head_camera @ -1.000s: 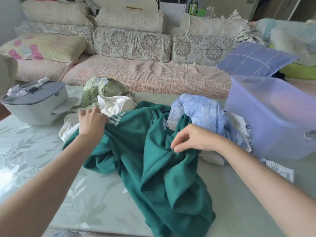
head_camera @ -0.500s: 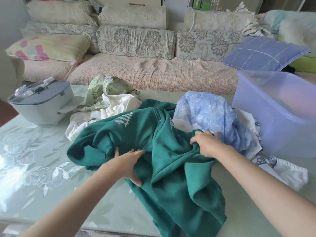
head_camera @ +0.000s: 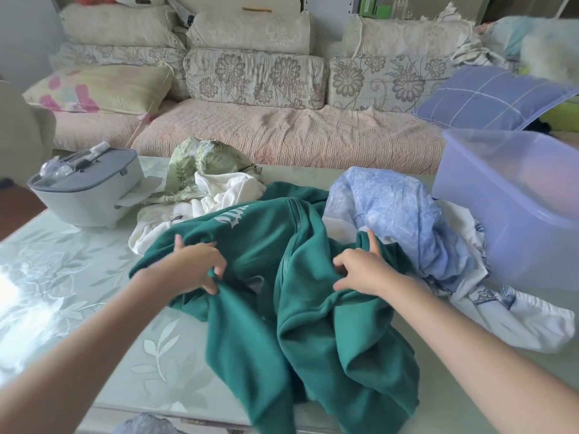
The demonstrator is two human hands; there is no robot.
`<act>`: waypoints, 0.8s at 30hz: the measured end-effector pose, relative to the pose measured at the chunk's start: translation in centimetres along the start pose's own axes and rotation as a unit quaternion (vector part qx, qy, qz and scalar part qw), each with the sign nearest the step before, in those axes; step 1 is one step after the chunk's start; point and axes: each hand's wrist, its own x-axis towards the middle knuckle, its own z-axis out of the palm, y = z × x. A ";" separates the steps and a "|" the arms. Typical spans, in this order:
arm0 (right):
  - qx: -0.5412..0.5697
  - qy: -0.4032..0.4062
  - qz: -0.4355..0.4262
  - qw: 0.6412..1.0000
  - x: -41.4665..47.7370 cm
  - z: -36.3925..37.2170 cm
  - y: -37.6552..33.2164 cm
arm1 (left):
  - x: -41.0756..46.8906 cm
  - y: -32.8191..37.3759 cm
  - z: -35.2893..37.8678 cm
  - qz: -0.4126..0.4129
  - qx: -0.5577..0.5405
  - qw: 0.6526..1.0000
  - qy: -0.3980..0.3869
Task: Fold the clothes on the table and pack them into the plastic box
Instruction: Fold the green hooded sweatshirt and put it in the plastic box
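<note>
— Green zip jacket (head_camera: 313, 308), crumpled, white lettering showing, spilling over the tabletop's (head_camera: 62, 277) near edge!
— Left hand (head_camera: 194, 267), right hand (head_camera: 366, 270), both bunching it in curled fingers. Plastic box (head_camera: 501, 214) sits by the right edge.

Left hand (head_camera: 192, 264) is off the sweatshirt's (head_camera: 313, 324) far-left edge and now grips a fold mid-body, left of the zip (head_camera: 289, 245). Right hand (head_camera: 365, 270) has shifted inward from the blue garment (head_camera: 391, 208) and grips just right of the zip. The zip is more exposed.
</note>
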 end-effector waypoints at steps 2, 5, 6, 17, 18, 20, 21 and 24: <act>-0.020 -0.012 0.004 1.000 -0.5 -0.4 0.9 | -0.1 -2.7 -0.2 -0.030 0.045 0.999 0.002; -0.052 0.023 0.062 0.996 -1.5 -1.8 3.0 | -0.4 -5.4 -0.7 -0.087 0.075 0.993 -0.022; -0.069 0.032 0.089 0.993 -1.9 -2.3 4.0 | -0.6 -5.9 -0.9 -0.096 0.080 0.992 -0.024; 0.214 0.010 0.006 0.977 0.0 -0.3 1.3 | 1.4 6.3 2.6 -0.028 -0.177 0.970 0.163; 0.223 -0.004 0.023 0.975 0.2 0.2 1.3 | 1.7 6.0 3.3 -0.047 -0.178 0.970 0.162; 0.209 -0.002 0.047 0.977 0.5 0.9 1.6 | 2.0 5.2 4.1 -0.066 -0.166 0.969 0.172; 0.194 0.002 0.047 0.980 0.6 1.1 1.7 | 2.2 4.7 4.3 -0.063 -0.158 0.969 0.179; 0.142 0.021 0.058 0.988 1.0 1.4 2.4 | 2.3 3.5 4.3 -0.055 -0.148 0.964 0.216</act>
